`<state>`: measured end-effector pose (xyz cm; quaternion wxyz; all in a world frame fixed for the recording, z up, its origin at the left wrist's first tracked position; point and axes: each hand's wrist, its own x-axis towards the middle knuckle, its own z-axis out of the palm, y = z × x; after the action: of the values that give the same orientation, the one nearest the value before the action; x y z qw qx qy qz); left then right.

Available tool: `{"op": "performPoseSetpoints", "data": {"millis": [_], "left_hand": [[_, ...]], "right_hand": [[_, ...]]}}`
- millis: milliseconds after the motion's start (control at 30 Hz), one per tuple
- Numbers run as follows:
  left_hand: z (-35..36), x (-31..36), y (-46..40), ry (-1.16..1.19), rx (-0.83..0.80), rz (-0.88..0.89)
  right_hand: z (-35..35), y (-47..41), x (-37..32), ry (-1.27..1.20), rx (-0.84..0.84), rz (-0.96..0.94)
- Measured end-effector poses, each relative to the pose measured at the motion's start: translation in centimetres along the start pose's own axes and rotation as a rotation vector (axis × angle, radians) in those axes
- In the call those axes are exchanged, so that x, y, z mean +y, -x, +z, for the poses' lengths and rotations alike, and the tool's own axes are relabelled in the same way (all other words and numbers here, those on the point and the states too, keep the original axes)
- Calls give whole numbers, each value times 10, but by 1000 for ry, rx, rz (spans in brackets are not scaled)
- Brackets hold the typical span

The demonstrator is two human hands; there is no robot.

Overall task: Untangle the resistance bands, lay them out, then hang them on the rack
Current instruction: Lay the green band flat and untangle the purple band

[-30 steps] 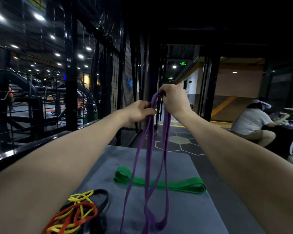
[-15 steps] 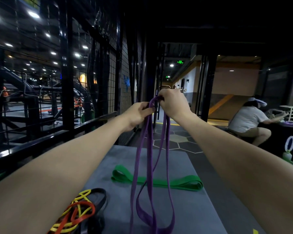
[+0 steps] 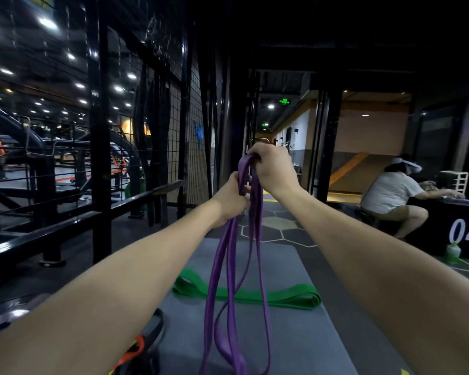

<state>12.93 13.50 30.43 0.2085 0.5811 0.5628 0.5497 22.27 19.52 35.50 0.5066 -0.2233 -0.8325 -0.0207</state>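
A purple resistance band [image 3: 229, 280] hangs in long loops from both my raised hands. My right hand [image 3: 272, 167] grips its top end, fingers curled over it. Just below and to the left, my left hand [image 3: 232, 197] grips several of its strands. The loops reach down past the frame's bottom edge over a grey mat [image 3: 303, 342]. A green band [image 3: 276, 295] lies flat across the mat. A tangle of black, orange and yellow bands [image 3: 144, 347] sits at the mat's near left corner, partly hidden by my left arm.
A black wire-mesh rack wall [image 3: 173, 117] with posts and a rail [image 3: 73, 226] runs along the left. A person [image 3: 390, 196] sits at the right beside a black box marked 04 [image 3: 466, 234]. A green bottle [image 3: 452, 251] stands by it.
Both hands have sunk a little and shifted right with the purple band. My left hand has slid lower down the strands. The hanging loops swing and hang lower.
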Motion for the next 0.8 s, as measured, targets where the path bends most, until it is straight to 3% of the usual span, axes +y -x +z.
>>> {"op": "performPoseSetpoints", "data": {"millis": [200,333,500,600,700,800], "left_hand": [[12,-19,-2,16,-32,18],[14,-40,13,-8,-143,-92],[17,-60,21,129,-155,-229],[22,-71,16,-78,-241,-179],[28,-90,14,-332,-205,-131],[31,-118,17,-383,-215,-190]], "right_hand": [[-4,3,5,-83,50,116],[-13,3,19,-147,166,323],[-13,15,46,-146,201,508],[-10,27,62,-148,210,623],[-12,37,71,-140,221,689],[-15,47,85,-125,247,714]]}}
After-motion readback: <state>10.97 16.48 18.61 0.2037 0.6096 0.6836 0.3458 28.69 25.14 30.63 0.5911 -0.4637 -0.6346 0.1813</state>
